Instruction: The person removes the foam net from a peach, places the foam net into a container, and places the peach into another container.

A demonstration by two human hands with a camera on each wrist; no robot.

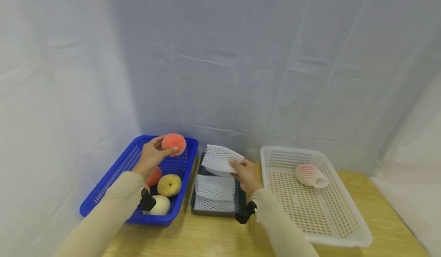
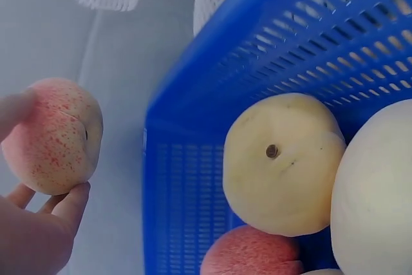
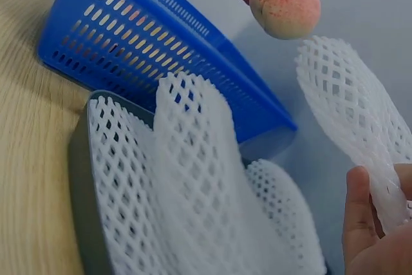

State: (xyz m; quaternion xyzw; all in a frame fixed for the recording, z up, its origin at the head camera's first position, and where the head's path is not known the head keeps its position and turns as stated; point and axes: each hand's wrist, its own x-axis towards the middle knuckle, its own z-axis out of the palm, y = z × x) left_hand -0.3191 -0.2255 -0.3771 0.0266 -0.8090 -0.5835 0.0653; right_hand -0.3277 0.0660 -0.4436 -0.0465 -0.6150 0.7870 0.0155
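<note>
My left hand (image 1: 150, 159) holds a pink-and-cream peach (image 1: 175, 143) between thumb and fingers, raised over the far end of the blue basket (image 1: 189, 161). In the left wrist view the peach (image 2: 58, 138) shows its stem hollow. With thumb and fingers, my right hand (image 1: 249, 177) pinches a white foam net sleeve (image 1: 219, 159) above the dark tray (image 1: 213, 213). The right wrist view shows this sleeve (image 3: 344, 88) with its mesh end spread towards the peach. More foam net sleeves (image 1: 214, 190) lie in the tray.
Inside the blue basket are a yellow round fruit (image 1: 170, 185), a pale round fruit (image 1: 161, 205) and a red peach (image 1: 155, 176). On the right stands a white basket (image 1: 348, 203), with a reddish fruit in a foam net (image 1: 306, 174) inside. A pale sheet (image 1: 220, 77) hangs behind.
</note>
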